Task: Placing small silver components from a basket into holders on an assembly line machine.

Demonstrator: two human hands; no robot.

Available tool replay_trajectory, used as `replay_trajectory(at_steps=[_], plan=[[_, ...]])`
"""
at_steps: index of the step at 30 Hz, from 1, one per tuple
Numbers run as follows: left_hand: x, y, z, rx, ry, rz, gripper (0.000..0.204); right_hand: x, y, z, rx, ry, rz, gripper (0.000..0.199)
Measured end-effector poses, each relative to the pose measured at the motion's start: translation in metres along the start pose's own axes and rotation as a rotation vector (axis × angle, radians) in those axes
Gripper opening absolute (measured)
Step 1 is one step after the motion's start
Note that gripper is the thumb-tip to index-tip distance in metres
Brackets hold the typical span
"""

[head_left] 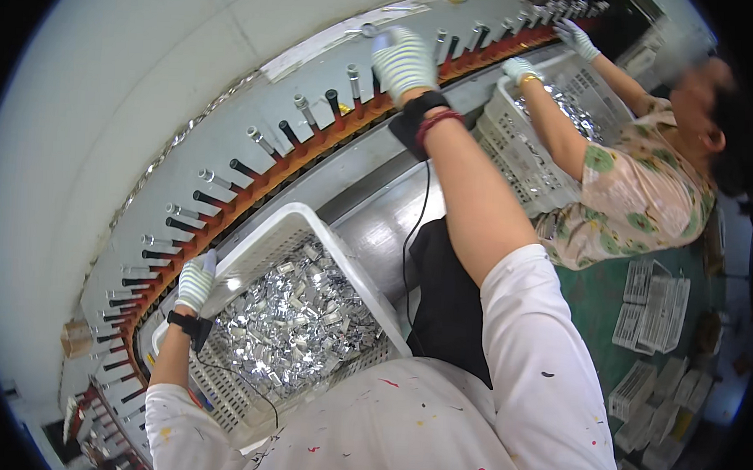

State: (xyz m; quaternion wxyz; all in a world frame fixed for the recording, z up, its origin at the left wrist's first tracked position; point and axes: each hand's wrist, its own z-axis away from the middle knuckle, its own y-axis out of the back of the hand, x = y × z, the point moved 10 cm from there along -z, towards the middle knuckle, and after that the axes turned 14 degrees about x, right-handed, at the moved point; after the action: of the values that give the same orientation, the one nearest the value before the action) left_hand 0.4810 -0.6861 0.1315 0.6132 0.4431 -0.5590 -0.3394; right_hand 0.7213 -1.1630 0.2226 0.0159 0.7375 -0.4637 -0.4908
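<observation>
My right hand (405, 61), in a white striped glove, reaches over the curved conveyor, its fingers curled and somewhat blurred. At its fingertips a small shiny silver metal part (369, 30) shows. My left hand (195, 284), gloved the same way, is closed over the rim of a white plastic basket (358, 276) beside the conveyor; whether it also pinches a part is hidden. Many small silver metal pieces (293, 315) fill the basket in front of me. Along the conveyor (252, 194) stand red-based posts, some black-topped and others with silver tubular tops.
To my right a co-worker (639, 179) has gloved hands at the line, beside another white basket (523, 149) of silver parts. White crates (654, 314) stand on the green floor. A black cord (409, 262) hangs from my right wrist strap. A pale wall curves behind the conveyor.
</observation>
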Motion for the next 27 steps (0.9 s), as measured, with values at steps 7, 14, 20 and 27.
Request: replay_trajectory(at_steps=[7, 14, 20, 27], plan=[[0.043, 0.001, -0.003, -0.014, -0.063, -0.107, 0.033, 0.073, -0.003, -0.018, 0.033, -0.245, 0.022, 0.035], [0.033, 0.003, 0.008, -0.029, -0.037, -0.24, 0.031, 0.002, -0.071, 0.025, -0.495, 0.085, 0.302, 0.036], [0.009, -0.004, 0.006, 0.075, -0.178, -0.284, 0.036, -0.055, -0.065, 0.033, -0.357, 0.41, 0.26, 0.034], [0.031, 0.018, 0.002, 0.044, 0.01, -0.225, 0.032, -0.096, -0.098, 0.062, -0.374, 0.832, 0.441, 0.027]])
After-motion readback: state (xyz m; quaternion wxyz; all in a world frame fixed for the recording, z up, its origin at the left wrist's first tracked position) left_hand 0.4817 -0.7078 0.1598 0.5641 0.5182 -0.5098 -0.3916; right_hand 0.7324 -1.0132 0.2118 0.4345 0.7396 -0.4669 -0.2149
